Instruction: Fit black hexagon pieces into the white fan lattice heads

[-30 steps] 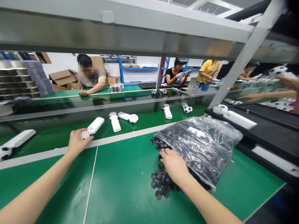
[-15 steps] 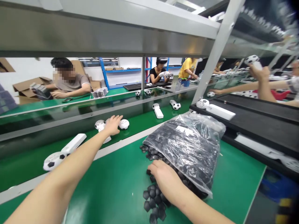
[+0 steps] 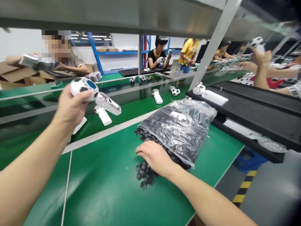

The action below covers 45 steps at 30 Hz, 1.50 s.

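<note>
1. Wide view on my feed: I'm over a long green workbench (image 3: 98, 194), with a green conveyor belt (image 3: 131, 108) along its far edge and a black tray (image 3: 256, 102) off to the right.
2. Beyond the belt, a co-worker in a black top (image 3: 155, 59) has white gloves on and a ball-shaped piece in hand; further right sits a co-worker in a yellow shirt (image 3: 188, 50).
3. Right of centre, a clear plastic bag (image 3: 178, 131) of black hexagonal pieces lies on the bench, its mouth spilling a loose pile of black pieces (image 3: 144, 174) toward me.
4. My right hand (image 3: 154, 155) is open, fingers flat on the spill at the bag's mouth, with no single piece gripped that I can see.
5. My left hand (image 3: 71, 108) is curled firmly around a football-patterned white ball (image 3: 82, 88), raised above the belt's near edge. A white handle (image 3: 108, 105) sits against the ball; I can't tell whether they're joined.
</note>
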{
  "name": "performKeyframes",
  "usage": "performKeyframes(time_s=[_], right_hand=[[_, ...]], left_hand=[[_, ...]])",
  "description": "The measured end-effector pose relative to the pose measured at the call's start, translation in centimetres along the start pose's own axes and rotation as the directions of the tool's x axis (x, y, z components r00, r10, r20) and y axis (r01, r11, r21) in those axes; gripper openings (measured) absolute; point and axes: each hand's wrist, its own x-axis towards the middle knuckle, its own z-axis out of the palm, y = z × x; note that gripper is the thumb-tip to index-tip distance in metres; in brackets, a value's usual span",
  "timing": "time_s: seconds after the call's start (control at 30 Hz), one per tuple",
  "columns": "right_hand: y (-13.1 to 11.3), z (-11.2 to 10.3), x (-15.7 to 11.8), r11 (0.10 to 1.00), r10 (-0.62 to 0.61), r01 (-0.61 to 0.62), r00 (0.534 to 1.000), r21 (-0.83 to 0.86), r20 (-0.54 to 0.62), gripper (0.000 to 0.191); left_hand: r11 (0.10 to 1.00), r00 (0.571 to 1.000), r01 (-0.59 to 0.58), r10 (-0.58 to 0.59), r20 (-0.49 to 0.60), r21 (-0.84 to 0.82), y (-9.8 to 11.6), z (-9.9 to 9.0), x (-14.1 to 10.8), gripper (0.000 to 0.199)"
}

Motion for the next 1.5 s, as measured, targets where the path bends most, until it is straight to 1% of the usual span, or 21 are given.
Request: performKeyframes(time_s=[0.07, 0.1, 0.13, 0.17, 0.2, 0.23, 0.27, 0.33, 0.4, 0.47, 0.53, 0.6, 0.8, 0.9, 0.93, 1.0, 1.07, 1.13, 1.33, 1.43, 1.5], right_hand=[[-0.2, -0.4, 0.1, 0.995, 0.026, -0.028, 1.000, 0.095, 0.015, 0.010], [-0.3, -0.6, 0.2, 0.990, 0.038, -0.040, 0.999, 0.134, 0.018, 0.009], [-0.5, -0.8, 0.2, 0.985, 0.044, -0.047, 0.999, 0.165, 0.020, 0.009], [-0.7, -1.0, 0.3, 0.982, 0.044, -0.047, 0.999, 0.185, 0.020, 0.010], [-0.9, -1.2, 0.5, 0.979, 0.034, -0.038, 0.999, 0.198, 0.025, 0.010], [-1.2, -1.3, 0.6, 0.979, 0.015, -0.022, 0.999, 0.203, 0.034, 0.010], [-1.5, -1.4, 0.9, 0.979, -0.009, -0.002, 0.999, 0.203, 0.051, 0.011], [-2.1, -1.4, 1.4, 0.979, -0.059, 0.040, 0.994, 0.198, 0.091, 0.013], [-2.7, -1.2, 1.9, 0.976, -0.101, 0.076, 0.988, 0.206, 0.117, 0.015], [-3.2, -0.9, 2.2, 0.968, -0.126, 0.095, 0.985, 0.234, 0.122, 0.014], [-3.7, -0.5, 2.2, 0.958, -0.141, 0.106, 0.983, 0.266, 0.117, 0.011], [-4.0, 0.0, 2.0, 0.953, -0.156, 0.117, 0.980, 0.280, 0.124, 0.007], [-4.1, 2.2, 1.2, 0.968, -0.198, 0.157, 0.958, 0.197, 0.207, 0.004], [-3.9, 2.9, 1.0, 0.972, -0.188, 0.158, 0.967, 0.175, 0.170, 0.002], [-3.8, 3.1, 0.9, 0.973, -0.165, 0.138, 0.976, 0.182, 0.142, 0.006], [-3.5, 3.4, 0.8, 0.976, -0.084, 0.062, 0.992, 0.210, 0.096, 0.022], [-3.1, 3.5, 0.6, 0.970, 0.004, -0.031, 0.994, 0.240, 0.110, 0.040], [-2.9, 3.7, 0.4, 0.963, 0.039, -0.079, 0.987, 0.257, 0.158, 0.048], [-3.1, 4.0, 0.2, 0.961, 0.003, -0.052, 0.984, 0.271, 0.176, 0.049], [-3.2, 4.0, 0.4, 0.956, 0.026, -0.077, 0.983, 0.281, 0.181, 0.048], [-3.2, 4.0, 0.5, 0.945, 0.044, -0.100, 0.983, 0.312, 0.180, 0.048]], left_hand=[[0.992, 1.000, 0.001, -0.002, -0.009, -0.125, 3.4, -2.2, -2.9, 0.036], [0.998, 0.999, -0.004, 0.001, -0.035, -0.067, 4.7, -3.2, -4.6, 0.039], [0.997, 1.000, 0.025, -0.024, -0.012, 0.073, 5.7, -3.9, -6.3, 0.047], [0.975, 0.998, 0.041, -0.051, 0.042, 0.220, 6.3, -4.3, -7.9, 0.053], [0.929, 0.990, 0.036, -0.084, 0.114, 0.368, 6.6, -4.4, -9.6, 0.058], [0.878, 0.972, 0.013, -0.124, 0.200, 0.479, 6.5, -4.3, -11.1, 0.060], [0.840, 0.945, -0.020, -0.162, 0.285, 0.543, 6.1, -3.9, -12.4, 0.060], [0.798, 0.886, -0.054, -0.239, 0.398, 0.601, 4.6, -2.6, -14.7, 0.059], [0.771, 0.839, -0.032, -0.324, 0.436, 0.636, 2.9, -1.1, -16.3, 0.062], [0.771, 0.804, -0.016, -0.369, 0.467, 0.636, 1.5, 0.0, -17.4, 0.067], [0.798, 0.771, -0.009, -0.379, 0.512, 0.603, 0.7, 0.6, -18.1, 0.069], [0.820, 0.753, -0.005, -0.374, 0.542, 0.573, 0.3, 0.7, -18.5, 0.070], [0.818, 0.741, -0.011, -0.380, 0.554, 0.575, 0.1, 0.2, -18.7, 0.078], [0.822, 0.750, -0.023, -0.362, 0.553, 0.569, 0.0, 0.3, -18.8, 0.074], [0.824, 0.754, -0.016, -0.362, 0.548, 0.567, 0.0, 0.3, -18.8, 0.072], [0.829, 0.756, 0.000, -0.366, 0.543, 0.559, 0.0, 0.4, -18.8, 0.069], [0.837, 0.758, 0.018, -0.368, 0.539, 0.546, 0.1, 0.4, -18.7, 0.065], [0.845, 0.759, 0.036, -0.371, 0.535, 0.534, 0.2, 0.5, -18.6, 0.063], [0.824, 0.750, 0.084, -0.423, 0.509, 0.561, 0.0, 0.6, -18.6, 0.060], [0.820, 0.768, 0.097, -0.422, 0.482, 0.564, -0.2, 0.6, -18.8, 0.061], [0.822, 0.776, 0.076, -0.404, 0.484, 0.564, -0.2, 0.5, -18.9, 0.061]])
